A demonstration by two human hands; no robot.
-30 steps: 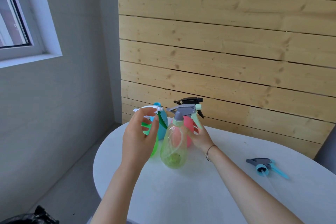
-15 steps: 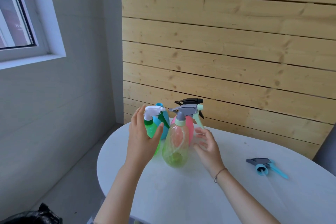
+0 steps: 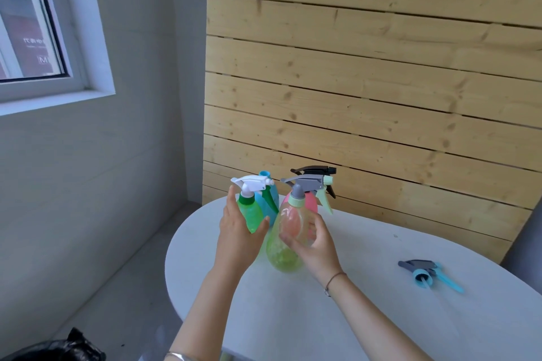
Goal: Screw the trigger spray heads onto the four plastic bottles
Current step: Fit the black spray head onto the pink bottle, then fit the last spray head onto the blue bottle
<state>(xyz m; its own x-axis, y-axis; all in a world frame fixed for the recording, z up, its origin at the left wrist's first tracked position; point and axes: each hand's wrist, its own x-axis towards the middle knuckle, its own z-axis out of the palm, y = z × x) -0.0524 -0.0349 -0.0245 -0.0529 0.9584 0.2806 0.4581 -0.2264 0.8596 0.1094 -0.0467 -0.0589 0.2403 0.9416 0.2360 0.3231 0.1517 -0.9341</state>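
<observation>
Four bottles crowd the far end of a white bench (image 3: 352, 316). Left hand (image 3: 239, 239) grips the green bottle (image 3: 249, 212); right hand (image 3: 318, 242) cups the clear bottle (image 3: 283, 255). Blue bottle (image 3: 268, 198) lacks its head, and the loose blue spray head (image 3: 426, 272) lies well apart; reaching could topple neighbours.

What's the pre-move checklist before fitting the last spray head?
1. Loose grey-and-blue spray head reachable, lying unobstructed on the white table: ok.
2. Blue bottle neck open: ok.
3. Blue bottle accessible: not ok, behind the green bottle.
4. Hands free: not ok, left hand holds the green bottle, right hand is on the clear bottle.
5. Fitted heads fully tightened: cannot tell.
</observation>
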